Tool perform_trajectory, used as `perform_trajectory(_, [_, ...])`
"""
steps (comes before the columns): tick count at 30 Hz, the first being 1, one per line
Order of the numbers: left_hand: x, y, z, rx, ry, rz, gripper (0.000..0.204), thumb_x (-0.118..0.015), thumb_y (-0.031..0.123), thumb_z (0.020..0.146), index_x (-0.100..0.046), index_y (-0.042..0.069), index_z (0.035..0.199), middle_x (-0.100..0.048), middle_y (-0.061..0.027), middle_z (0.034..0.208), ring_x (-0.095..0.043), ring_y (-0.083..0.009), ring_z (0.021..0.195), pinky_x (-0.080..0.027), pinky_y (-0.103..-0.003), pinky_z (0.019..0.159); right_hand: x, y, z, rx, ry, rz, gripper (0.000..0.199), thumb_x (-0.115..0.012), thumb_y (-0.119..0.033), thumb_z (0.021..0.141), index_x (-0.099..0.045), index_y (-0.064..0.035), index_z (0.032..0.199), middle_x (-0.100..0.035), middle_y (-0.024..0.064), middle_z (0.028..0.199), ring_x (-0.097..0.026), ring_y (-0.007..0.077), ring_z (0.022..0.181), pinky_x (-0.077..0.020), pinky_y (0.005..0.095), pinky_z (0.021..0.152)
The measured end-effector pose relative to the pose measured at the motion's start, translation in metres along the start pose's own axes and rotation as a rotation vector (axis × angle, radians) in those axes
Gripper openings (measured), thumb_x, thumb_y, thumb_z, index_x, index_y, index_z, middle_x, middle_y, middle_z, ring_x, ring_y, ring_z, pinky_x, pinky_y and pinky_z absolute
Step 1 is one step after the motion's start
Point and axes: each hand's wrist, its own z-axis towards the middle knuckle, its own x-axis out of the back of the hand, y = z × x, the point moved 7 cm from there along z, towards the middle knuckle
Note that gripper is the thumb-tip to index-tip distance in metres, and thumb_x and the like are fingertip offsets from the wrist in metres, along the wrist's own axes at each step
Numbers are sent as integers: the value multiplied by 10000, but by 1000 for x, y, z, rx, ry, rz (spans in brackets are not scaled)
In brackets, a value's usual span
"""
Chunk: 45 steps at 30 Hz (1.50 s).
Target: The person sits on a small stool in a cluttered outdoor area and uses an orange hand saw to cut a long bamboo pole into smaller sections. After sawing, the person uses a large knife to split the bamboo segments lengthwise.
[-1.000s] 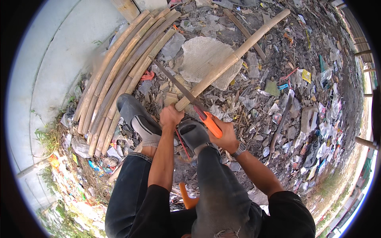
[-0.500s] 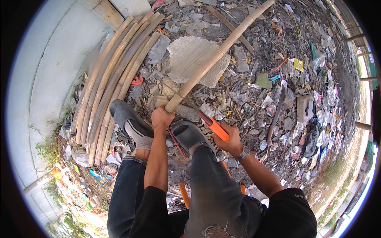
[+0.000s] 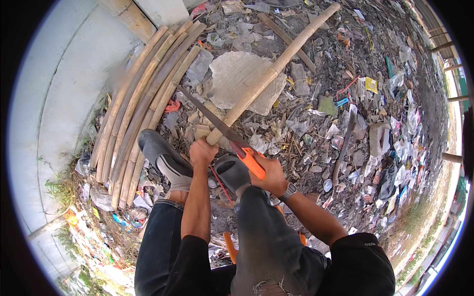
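A long bamboo pole slants from my feet toward the far right, lying across a flat concrete slab. My left hand is wrapped round its near end. In my right hand is the orange handle of a hand saw, held closed. The saw's dark blade lies across the pole just beyond my left hand, its tip pointing to the far left. My right shoe sits between the two hands, close to the saw handle.
Several cut bamboo poles lie side by side at the left, along a pale wall. A machete-like blade lies on the littered ground at the right. Beyond the slab is a wooden strip. An orange seat edge shows under me.
My right hand has pushed the saw forward and to the left, so more of the blade now shows beyond the pole. My left hand stays on the pole.
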Motion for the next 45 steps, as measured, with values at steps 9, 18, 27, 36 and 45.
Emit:
perform_trajectory(9, [9,-20,-8,69,-10,28,440,-717,402,784,-786,68,1060,-757,-252,973,-736,-436,954,-590,-505,883,68,-30,-134,-42,-111,-93,350,-787,-115,773,-699,-37,1103,-696,182,846,-695,419,715,-581,441,641])
perform_trajectory(18, [2,-16,6,36,1,12,457,-725,401,776,-777,68,1085,-759,-252,998,-737,-430,965,-588,-507,897,-14,3,-16,18,-38,-17,225,-745,-164,807,-656,-14,948,-659,199,762,-663,434,670,-534,448,607])
perform_trajectory(27, [12,-13,9,90,-6,36,431,-713,359,776,-776,80,1098,-769,-227,1003,-744,-409,972,-592,-485,891,71,-17,-115,-176,109,-200,141,-718,-67,811,-676,-17,935,-651,86,669,-645,227,537,-497,341,539])
perform_trajectory(36, [11,-23,16,101,41,-1,474,-741,363,747,-770,43,1096,-761,-260,1003,-743,-427,973,-596,-492,889,131,-37,-53,-250,-27,-82,102,-762,-51,832,-676,3,843,-582,47,619,-536,125,543,-432,309,536])
perform_trajectory(45, [15,-12,15,98,61,13,476,-766,371,760,-767,26,1089,-761,-250,994,-741,-423,968,-593,-505,893,206,-215,39,-34,133,257,260,-809,-97,823,-711,52,1011,-694,83,865,-626,145,703,-483,279,642])
